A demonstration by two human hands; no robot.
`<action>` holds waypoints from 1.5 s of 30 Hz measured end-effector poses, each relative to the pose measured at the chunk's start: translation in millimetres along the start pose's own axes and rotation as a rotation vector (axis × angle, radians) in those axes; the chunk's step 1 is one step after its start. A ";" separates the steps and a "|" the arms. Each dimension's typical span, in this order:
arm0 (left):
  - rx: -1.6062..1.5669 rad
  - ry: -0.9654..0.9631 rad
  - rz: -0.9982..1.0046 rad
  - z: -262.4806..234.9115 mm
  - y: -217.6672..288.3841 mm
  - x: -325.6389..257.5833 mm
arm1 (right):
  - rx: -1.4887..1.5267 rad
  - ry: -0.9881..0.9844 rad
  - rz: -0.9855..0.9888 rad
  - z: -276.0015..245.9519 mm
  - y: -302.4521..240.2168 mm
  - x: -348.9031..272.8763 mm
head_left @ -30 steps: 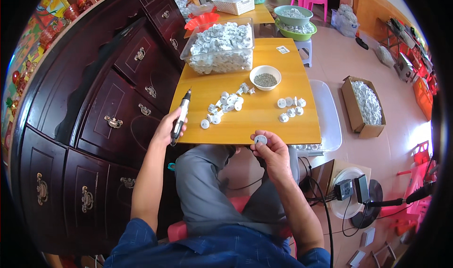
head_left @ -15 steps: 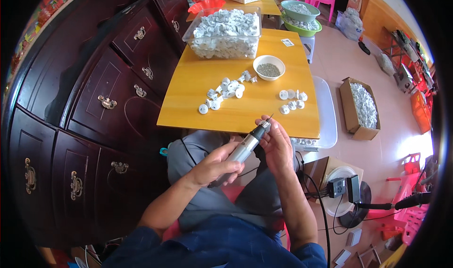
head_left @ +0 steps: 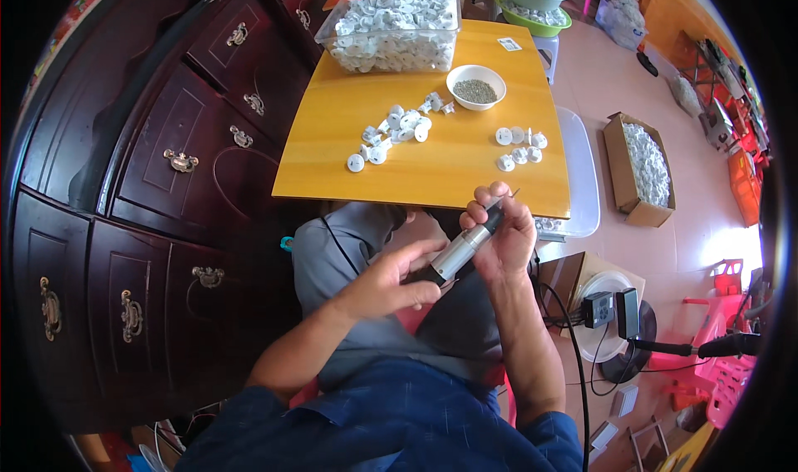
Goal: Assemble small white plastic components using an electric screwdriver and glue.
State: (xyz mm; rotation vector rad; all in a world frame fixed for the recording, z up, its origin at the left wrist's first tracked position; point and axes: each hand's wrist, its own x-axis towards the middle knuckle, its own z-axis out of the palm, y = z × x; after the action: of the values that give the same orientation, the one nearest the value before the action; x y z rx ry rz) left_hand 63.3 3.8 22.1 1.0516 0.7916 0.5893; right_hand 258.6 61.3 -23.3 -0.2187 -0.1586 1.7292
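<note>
My right hand (head_left: 509, 239) grips the front part of a grey and black electric screwdriver (head_left: 462, 252), whose thin bit points up and away past the fingertips. Around the tool's dark rear end my left hand (head_left: 382, 285) is loosely spread, thumb and fingers apart. Both hands are over my lap at the near edge of the yellow table (head_left: 324, 140). On the table lie a loose cluster of white round plastic pieces (head_left: 406, 123) and, to the right, a smaller group of similar pieces (head_left: 518, 154). Behind them stands a white bowl (head_left: 499, 88) of tiny metal parts, perhaps screws.
A clear plastic bin (head_left: 391, 33) heaped with white pieces stands at the table's back. Dark drawers (head_left: 158, 148) line the left. On the right floor are a cardboard box (head_left: 651, 214) of white pieces and a clear tub (head_left: 582, 164). A black cable (head_left: 573, 364) runs beside my right arm.
My right hand has closed round the screwdriver's front, where it only fingered the tip before. My left hand has loosened its grip on the body. The tool has shifted right and the view has tilted down.
</note>
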 end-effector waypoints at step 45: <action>0.168 -0.074 -0.076 -5.4 6.5 11.8 | -0.105 -0.127 -0.057 7.6 6.2 -5.9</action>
State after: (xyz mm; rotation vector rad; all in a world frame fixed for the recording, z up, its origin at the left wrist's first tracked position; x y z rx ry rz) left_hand 65.5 18.1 23.2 1.1842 0.8230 0.4221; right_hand 251.8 54.6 -17.0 -0.1795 -0.3457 1.6801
